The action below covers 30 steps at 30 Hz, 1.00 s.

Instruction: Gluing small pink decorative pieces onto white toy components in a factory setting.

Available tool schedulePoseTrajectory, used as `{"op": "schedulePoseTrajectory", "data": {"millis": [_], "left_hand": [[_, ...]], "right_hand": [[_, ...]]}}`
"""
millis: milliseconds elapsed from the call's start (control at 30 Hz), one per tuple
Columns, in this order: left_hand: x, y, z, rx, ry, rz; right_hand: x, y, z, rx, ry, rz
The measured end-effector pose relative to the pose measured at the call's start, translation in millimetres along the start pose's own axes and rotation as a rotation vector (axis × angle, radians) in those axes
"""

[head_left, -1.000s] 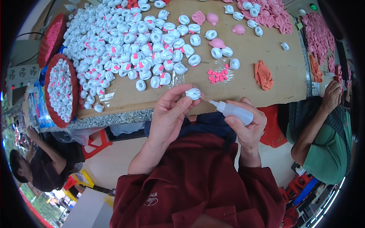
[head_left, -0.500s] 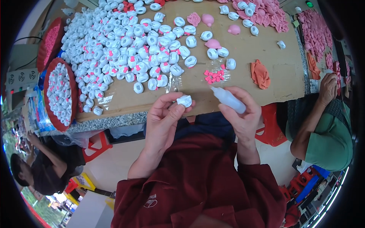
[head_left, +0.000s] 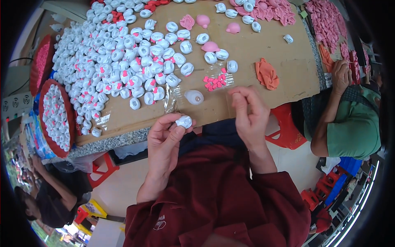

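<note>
My left hand (head_left: 166, 138) pinches a small white animal-head piece (head_left: 184, 122) between thumb and fingertips, just off the table's near edge. My right hand (head_left: 249, 111) hovers over the cardboard with thumb and index finger drawn together; whether something tiny is between them I cannot make out. Left of it, on the table, is a translucent white squeeze bottle (head_left: 192, 97), its tip facing up toward me. Small bright pink pieces (head_left: 214, 84) lie on a clear plastic bag just beyond my right fingertips.
White head pieces (head_left: 119, 61), many with pink bows, cover the table's left. Red trays (head_left: 74, 131) of pieces stand at the far left. An orange crumpled piece (head_left: 267, 74) and pink soft pieces (head_left: 271, 12) lie right. A person in green (head_left: 354, 123) works at right, another (head_left: 53, 193) at left.
The squeeze bottle has gone from my right hand onto the table. My right hand has moved closer to the small pink pieces. The view has shifted; my left hand still holds the white piece.
</note>
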<state>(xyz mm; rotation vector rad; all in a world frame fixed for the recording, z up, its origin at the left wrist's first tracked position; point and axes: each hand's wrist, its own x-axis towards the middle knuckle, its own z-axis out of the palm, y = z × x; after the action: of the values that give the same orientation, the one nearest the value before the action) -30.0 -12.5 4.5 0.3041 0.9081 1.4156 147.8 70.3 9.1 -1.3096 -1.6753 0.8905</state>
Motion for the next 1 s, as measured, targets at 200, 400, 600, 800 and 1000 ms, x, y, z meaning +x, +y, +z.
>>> {"op": "schedulePoseTrajectory", "data": {"millis": [200, 400, 600, 800, 1000], "left_hand": [[3, -3, 8, 0.010, -0.034, -0.033], [7, -6, 11, 0.036, -0.067, -0.036], [8, -10, 14, 0.110, -0.041, -0.025], [8, -15, 15, 0.198, -0.059, 0.008], [8, -15, 16, 0.162, -0.037, -0.004]], "right_hand": [[18, 17, -7, -0.310, 0.022, -0.142], [25, 15, 0, -0.267, 0.001, -0.187], [-1, -11, -14, 0.287, -0.242, 0.125], [-11, -17, -11, 0.378, -0.447, 0.207], [-7, -16, -13, 0.281, -0.334, 0.069]]}}
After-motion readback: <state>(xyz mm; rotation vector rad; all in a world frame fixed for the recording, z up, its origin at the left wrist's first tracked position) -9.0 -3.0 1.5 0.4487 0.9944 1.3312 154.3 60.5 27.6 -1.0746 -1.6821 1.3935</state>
